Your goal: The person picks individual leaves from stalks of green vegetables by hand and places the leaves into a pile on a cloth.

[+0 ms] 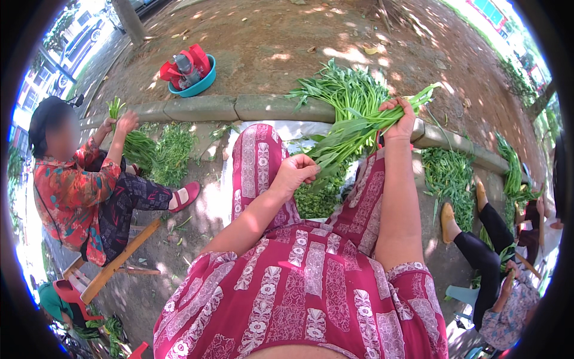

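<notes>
My right hand (399,119) is closed around a bunch of long-stemmed leafy greens (358,130), which look like water spinach. The cut stem ends point up and right, and the leaves hang down to the left. At the leaf tips, my left hand (296,172) has its thumb and forefinger pinched together on a leaf. Below the bunch, between my knees, small loose greens (314,199) lie on a white sheet (226,193). Beyond my right hand, a larger pile of the long-stemmed greens (354,87) rests across the stone curb.
A stone curb (202,109) runs across in front. Behind it stands a teal basin (206,83) holding red bags and a bottle. At left, a person (76,179) on a wooden bench handles greens. Another person (511,305) sits at right near leafy piles (448,175).
</notes>
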Demonstrator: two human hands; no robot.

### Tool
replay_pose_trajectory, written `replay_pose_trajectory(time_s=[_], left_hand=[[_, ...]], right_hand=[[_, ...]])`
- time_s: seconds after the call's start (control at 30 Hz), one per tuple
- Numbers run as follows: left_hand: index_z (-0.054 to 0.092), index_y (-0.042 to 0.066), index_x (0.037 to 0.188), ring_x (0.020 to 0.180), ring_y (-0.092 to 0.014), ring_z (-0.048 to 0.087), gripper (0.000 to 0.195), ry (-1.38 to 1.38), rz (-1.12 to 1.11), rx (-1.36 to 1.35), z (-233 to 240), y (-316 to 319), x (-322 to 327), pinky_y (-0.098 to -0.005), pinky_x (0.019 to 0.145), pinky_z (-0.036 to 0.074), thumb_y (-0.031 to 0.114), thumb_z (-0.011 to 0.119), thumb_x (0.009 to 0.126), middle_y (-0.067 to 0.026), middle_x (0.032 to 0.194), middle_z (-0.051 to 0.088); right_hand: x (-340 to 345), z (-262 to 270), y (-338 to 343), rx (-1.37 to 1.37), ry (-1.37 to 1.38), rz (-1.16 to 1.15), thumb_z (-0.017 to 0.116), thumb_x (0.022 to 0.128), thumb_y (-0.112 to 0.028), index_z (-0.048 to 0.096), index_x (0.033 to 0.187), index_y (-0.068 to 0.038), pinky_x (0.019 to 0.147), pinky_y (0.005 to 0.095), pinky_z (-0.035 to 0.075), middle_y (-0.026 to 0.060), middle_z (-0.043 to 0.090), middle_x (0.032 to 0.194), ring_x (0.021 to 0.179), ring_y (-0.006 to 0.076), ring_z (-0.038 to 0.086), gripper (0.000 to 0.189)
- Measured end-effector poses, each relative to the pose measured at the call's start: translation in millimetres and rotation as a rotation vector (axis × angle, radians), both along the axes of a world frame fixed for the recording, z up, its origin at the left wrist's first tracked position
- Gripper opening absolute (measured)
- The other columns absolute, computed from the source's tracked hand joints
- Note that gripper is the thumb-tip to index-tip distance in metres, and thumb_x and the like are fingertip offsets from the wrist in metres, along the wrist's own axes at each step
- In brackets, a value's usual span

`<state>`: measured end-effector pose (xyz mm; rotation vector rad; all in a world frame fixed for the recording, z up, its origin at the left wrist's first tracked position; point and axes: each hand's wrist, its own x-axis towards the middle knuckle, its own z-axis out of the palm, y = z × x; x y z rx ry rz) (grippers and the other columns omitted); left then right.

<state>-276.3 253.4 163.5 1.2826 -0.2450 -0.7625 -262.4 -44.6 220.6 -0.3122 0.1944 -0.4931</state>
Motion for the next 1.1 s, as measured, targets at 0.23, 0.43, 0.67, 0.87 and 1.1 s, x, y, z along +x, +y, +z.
replay_pose_trajectory(time_s=[0.23, 0.43, 0.67, 0.87, 1.1], left_hand=[[0.056, 0.003, 0.083, 0.064, -0.009, 0.054, 0.014, -0.027, -0.015, -0.146, -0.9, 0.0, 0.8, -0.0216, 0.059, 0.043, 0.005, 0.066, 0.074, -0.0025, 0.073, 0.058], [0.056, 0.003, 0.082, 0.064, -0.01, 0.054, 0.014, 0.015, -0.051, -0.117, 2.7, -0.9, 0.0, -0.0219, 0.06, 0.044, 0.009, 0.067, 0.075, -0.0023, 0.073, 0.058], [0.056, 0.003, 0.081, 0.064, -0.011, 0.055, 0.012, 0.059, -0.005, -0.123, 0.7, -1.2, -0.1, -0.0227, 0.06, 0.044, 0.01, 0.065, 0.077, -0.0028, 0.072, 0.058], [0.056, 0.004, 0.081, 0.061, -0.01, 0.053, 0.012, 0.025, 0.035, -0.201, -3.7, -2.5, 0.1, -0.0217, 0.057, 0.043, 0.014, 0.063, 0.08, -0.0021, 0.07, 0.058], [0.055, 0.004, 0.082, 0.062, -0.014, 0.053, 0.014, 0.052, 0.092, -0.277, -5.4, -3.0, 1.6, -0.0265, 0.06, 0.043, 0.018, 0.058, 0.084, -0.0026, 0.068, 0.055]], right_hand=[[0.1, -1.0, -1.3, -0.004, 0.016, -0.007, 0.054, 0.076, -0.008, 0.046, 0.072, -0.006, 0.06, 0.0319, 0.043, 0.0042, 0.047, 0.066, 0.056, 0.0161, 0.045, 0.009], [0.3, -0.4, 0.7, -0.042, 0.026, -0.021, 0.054, 0.076, -0.008, 0.046, 0.072, -0.006, 0.06, 0.0321, 0.044, 0.0041, 0.047, 0.066, 0.056, 0.0162, 0.046, 0.009], [1.1, -2.3, -1.1, 0.007, 0.027, -0.008, 0.054, 0.075, -0.008, 0.046, 0.071, -0.006, 0.06, 0.0319, 0.043, 0.004, 0.047, 0.065, 0.056, 0.0164, 0.046, 0.009], [1.4, -6.6, -6.9, 0.003, 0.011, -0.014, 0.054, 0.075, -0.009, 0.046, 0.071, -0.006, 0.06, 0.0326, 0.043, 0.004, 0.047, 0.064, 0.056, 0.0166, 0.046, 0.01], [0.4, -3.6, -3.5, -0.002, 0.045, -0.056, 0.054, 0.075, -0.009, 0.045, 0.07, -0.006, 0.06, 0.033, 0.044, 0.0041, 0.047, 0.064, 0.056, 0.0167, 0.046, 0.01]])
